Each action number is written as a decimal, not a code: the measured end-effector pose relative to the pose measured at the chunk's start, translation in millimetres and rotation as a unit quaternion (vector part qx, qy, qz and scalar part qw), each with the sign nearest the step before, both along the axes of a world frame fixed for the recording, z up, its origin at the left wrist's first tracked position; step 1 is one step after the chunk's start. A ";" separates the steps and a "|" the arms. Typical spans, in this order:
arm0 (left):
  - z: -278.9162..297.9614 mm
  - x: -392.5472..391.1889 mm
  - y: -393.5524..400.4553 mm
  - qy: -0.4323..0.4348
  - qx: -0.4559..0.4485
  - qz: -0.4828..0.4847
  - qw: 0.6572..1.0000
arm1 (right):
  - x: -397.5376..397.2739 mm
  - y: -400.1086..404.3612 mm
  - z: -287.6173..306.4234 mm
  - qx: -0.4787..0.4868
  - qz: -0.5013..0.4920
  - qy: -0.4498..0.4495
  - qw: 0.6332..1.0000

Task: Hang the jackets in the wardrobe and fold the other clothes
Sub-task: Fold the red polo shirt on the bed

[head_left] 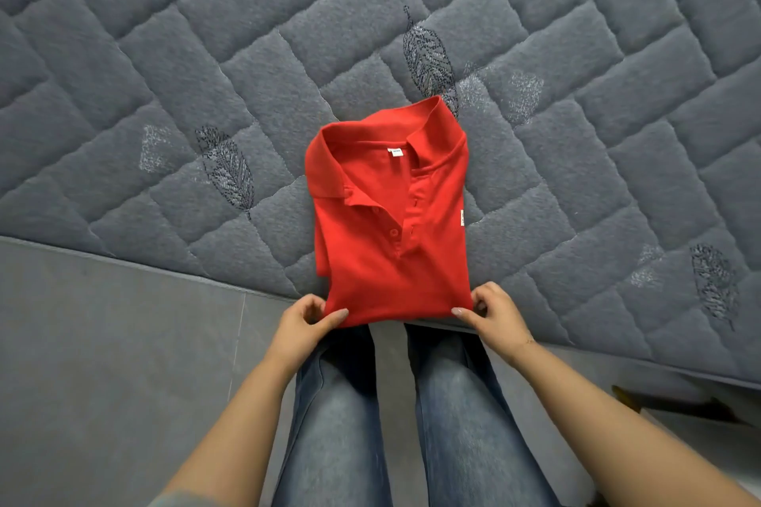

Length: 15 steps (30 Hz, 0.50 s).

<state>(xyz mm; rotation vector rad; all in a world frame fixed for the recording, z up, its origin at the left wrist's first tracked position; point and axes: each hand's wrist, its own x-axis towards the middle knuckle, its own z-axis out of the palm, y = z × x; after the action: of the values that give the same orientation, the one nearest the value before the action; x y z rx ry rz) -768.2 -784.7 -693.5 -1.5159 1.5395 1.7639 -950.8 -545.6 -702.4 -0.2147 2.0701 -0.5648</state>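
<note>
Two hands at work, both on the near edge of one folded shirt. At about 7 o'clock from the shirt, left hand (302, 323): thumb laid on top of the cloth, fingers curled beneath, pinching the lower left corner. In the middle, red polo shirt (391, 218), already folded to a neat rectangle, collar up and pointing to 12 o'clock, placket buttons showing, lying on the grey quilted mattress (164, 53) close to its near edge, lower hem hanging just past that edge. At about 5 o'clock, right hand (496, 317): same pinch on the lower right corner, thumb over, fingers under. Best handled by keeping both corners level and pulling evenly, so no crease runs slantwise; then either smoothing the hem flat or lifting the bundle whole, supported from beneath so the layers do not slip apart. Below, blue jeans (341, 424) and grey floor (103, 362).
</note>
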 end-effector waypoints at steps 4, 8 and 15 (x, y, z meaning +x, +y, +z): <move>-4.9 -3.1 10.6 -0.001 -0.033 0.077 0.996 | -4.0 -17.4 -3.3 -0.049 -0.162 -0.087 0.982; -5.7 -4.7 14.4 0.023 -0.041 0.086 0.995 | -14.0 -36.8 -3.6 -0.098 -0.257 -0.107 0.955; -3.6 -2.2 10.2 -0.028 -0.070 0.042 0.996 | -13.6 -27.4 -3.8 -0.086 -0.284 -0.122 0.947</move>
<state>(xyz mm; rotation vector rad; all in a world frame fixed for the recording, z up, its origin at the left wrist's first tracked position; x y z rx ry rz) -770.4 -774.5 -697.2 -1.7063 1.6238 1.6723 -964.4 -573.0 -706.3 0.3518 1.8276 -1.0653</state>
